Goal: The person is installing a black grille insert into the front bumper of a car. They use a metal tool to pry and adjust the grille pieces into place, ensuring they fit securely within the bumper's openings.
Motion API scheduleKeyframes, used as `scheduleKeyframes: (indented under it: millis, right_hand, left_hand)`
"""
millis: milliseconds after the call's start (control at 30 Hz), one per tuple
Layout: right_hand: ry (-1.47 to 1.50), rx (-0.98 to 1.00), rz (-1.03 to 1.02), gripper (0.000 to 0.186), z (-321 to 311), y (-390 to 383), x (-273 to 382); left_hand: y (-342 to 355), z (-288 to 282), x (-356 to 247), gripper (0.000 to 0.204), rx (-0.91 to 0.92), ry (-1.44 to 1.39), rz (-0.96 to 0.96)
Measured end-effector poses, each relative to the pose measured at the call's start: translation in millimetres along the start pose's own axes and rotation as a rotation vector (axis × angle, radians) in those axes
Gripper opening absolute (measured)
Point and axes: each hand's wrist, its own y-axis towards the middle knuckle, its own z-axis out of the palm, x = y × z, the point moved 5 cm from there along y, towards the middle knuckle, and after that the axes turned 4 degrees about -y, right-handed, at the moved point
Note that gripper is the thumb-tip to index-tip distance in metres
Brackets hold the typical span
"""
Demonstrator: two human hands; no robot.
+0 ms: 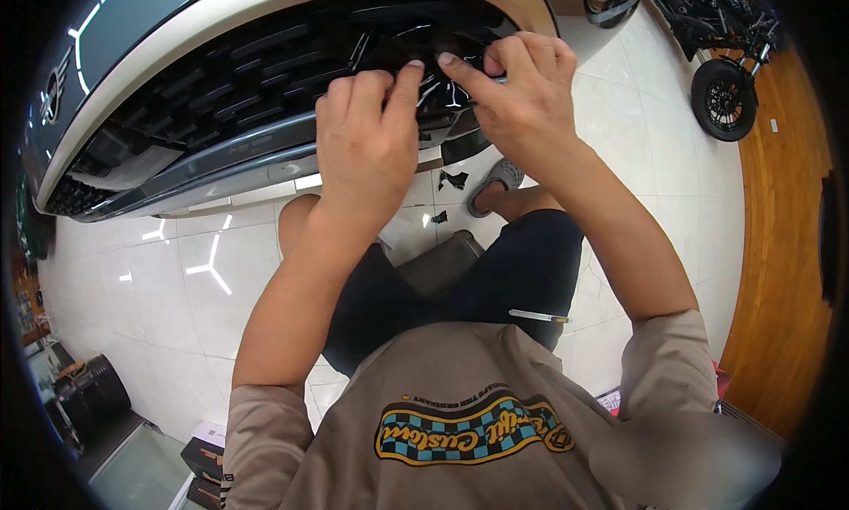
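A car's front grille (239, 77) with dark slats and a cream surround (212, 15) fills the upper left. Over its right end lies a glossy, wrinkled black sheet (402, 41) that looks like film. My left hand (367, 148) is closed at the lower edge of this film, fingers bent and thumb pointing up. Close by on the right, my right hand (531, 99) has curled fingers at the film's edge near the surround, its thumb pressed toward the left thumb. The fingertips' undersides are hidden.
A slim cutter-like tool (539, 316) lies on my right thigh. Black scraps (453, 180) are on the tiled floor (203, 271), near a dark low seat (438, 262). A motorcycle wheel (723, 101) stands at the upper right. Boxes (205, 457) sit at the lower left.
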Motion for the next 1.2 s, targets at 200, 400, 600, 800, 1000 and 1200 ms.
scheduleKeyframes:
  millis: [200, 400, 600, 800, 1000, 1200]
  right_hand:
    - [-0.018, -0.052, -0.024, 0.031, -0.5, -5.8, 1.0]
    - [-0.023, -0.035, 0.03, 0.032, 2.4, -10.4, 5.7]
    - [-0.049, -0.215, -0.208, 0.033, -4.8, -7.8, 14.8]
    - [-0.029, -0.116, -0.286, 0.025, -3.6, -0.3, -0.1]
    - [0.001, -0.091, -0.315, 0.024, -5.5, 3.8, -3.1]
    - [-0.075, -0.017, -0.191, 0.026, -6.9, 9.0, 5.2]
  left_hand:
    - [-1.1, -2.3, -2.9, 0.054, 0.0, -0.03, -0.053]
    - [1.9, -3.4, -3.9, 0.052, 0.042, -0.034, -0.037]
    - [1.5, -4.2, -1.2, 0.05, 0.012, -0.179, -0.048]
    - [0.1, -5.2, 0.9, 0.051, 0.004, -0.203, -0.053]
    - [-2.0, -3.3, -2.5, 0.055, -0.004, -0.102, -0.017]
    - [-0.3, -1.9, -2.3, 0.054, 0.02, -0.05, 0.005]
